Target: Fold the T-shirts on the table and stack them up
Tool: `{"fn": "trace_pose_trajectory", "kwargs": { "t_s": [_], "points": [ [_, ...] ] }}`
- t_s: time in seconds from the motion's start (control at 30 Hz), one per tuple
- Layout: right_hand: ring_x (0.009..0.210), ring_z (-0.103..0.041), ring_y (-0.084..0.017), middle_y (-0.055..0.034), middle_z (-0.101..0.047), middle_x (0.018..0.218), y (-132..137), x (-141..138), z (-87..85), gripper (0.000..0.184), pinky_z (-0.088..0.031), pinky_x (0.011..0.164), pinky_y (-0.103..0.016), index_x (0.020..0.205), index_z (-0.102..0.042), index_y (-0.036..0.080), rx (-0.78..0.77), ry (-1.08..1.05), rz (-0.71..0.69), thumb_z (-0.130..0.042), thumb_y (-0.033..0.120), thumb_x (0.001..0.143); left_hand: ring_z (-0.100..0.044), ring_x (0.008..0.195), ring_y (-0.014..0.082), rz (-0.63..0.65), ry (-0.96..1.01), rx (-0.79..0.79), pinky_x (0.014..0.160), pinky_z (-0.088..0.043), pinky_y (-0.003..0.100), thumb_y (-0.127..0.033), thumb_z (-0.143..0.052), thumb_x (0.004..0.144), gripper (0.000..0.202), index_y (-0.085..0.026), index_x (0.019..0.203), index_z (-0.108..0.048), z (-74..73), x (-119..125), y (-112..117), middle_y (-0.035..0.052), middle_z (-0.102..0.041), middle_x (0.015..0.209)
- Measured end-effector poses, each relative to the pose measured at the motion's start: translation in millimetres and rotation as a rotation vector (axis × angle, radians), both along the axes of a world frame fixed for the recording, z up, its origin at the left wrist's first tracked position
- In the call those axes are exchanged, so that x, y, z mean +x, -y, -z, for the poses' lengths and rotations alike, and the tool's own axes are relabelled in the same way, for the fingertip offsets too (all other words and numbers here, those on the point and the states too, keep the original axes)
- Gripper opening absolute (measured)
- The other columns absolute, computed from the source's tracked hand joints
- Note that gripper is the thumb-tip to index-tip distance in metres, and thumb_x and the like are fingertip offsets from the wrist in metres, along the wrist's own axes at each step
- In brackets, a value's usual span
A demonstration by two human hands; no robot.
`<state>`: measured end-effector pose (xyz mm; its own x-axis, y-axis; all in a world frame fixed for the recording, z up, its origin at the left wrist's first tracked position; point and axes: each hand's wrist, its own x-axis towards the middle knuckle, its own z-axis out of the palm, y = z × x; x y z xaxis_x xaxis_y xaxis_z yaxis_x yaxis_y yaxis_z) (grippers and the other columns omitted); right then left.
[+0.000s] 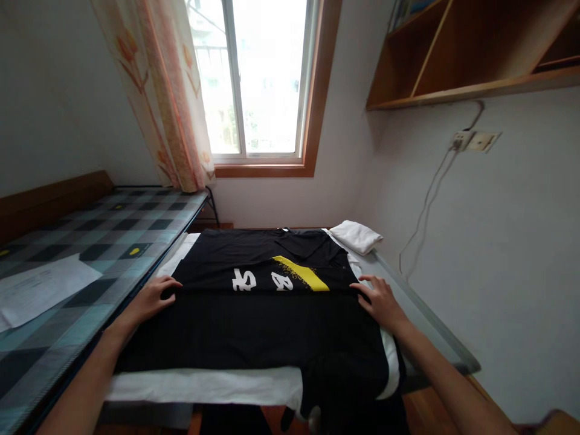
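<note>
1. The shirt (254, 314) is black, with white characters and a yellow diagonal stripe across its middle.
2. It lies spread flat on a white cloth (203, 386) over the table (435, 326), its near edge hanging off.
3. Left hand (151, 299) rests flat on the shirt's left edge, fingers loosely spread.
4. Right hand (380, 302) presses the right edge, fingers spread.

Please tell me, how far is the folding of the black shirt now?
Done: the shirt lies flat on the white cloth, its lower part seemingly folded up over the print. In hand: the left hand and right hand press the fold's two ends. Left: the sides look unfolded; one part hangs over the near edge.
</note>
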<state>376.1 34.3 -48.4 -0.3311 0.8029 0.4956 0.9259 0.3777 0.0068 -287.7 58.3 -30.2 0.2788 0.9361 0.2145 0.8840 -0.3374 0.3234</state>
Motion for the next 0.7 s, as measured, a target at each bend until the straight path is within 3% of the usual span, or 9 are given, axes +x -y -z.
{"fn": "trace_pose_trajectory", "kwargs": {
  "t_s": [0.23, 0.43, 0.7],
  "points": [
    [0.101, -0.052, -0.026, -0.0077, -0.066, 0.103, -3.0, -10.8, -15.8, 0.02, -0.035, 0.083, -0.038, 0.096, -0.073, 0.023, 0.057, 0.122, 0.035, -0.056, 0.018, 0.087, -0.065, 0.093, 0.0243, -0.039, -0.141, 0.124, 0.087, -0.051, 0.034, -0.032, -0.046, 0.081, 0.032, -0.024, 0.098, -0.072, 12.9, -12.3, -5.9, 0.0083, -0.069, 0.101],
    [0.091, -0.054, -0.024, -0.0069, -0.069, 0.092, -1.6, -10.3, -34.4, 0.024, -0.033, 0.084, -0.038, 0.095, -0.072, 0.02, 0.052, 0.25, 0.032, -0.053, 0.008, 0.085, -0.067, 0.086, 0.0223, 0.02, -0.168, 0.127, 0.081, -0.052, 0.032, -0.031, -0.046, 0.079, 0.028, -0.023, 0.085, -0.073, 9.3, -14.5, -13.0, 0.0084, -0.069, 0.095],
    [0.091, -0.056, -0.024, -0.0069, -0.069, 0.091, 19.0, 0.5, -41.3, 0.027, -0.032, 0.085, -0.039, 0.095, -0.071, 0.022, 0.03, 0.296, 0.01, -0.051, 0.008, 0.084, -0.065, 0.083, 0.0214, 0.028, -0.14, 0.081, 0.078, -0.051, 0.032, -0.032, -0.047, 0.081, 0.027, -0.022, 0.087, -0.071, -10.1, -18.4, 26.1, 0.0086, -0.068, 0.094]
  ]
}}
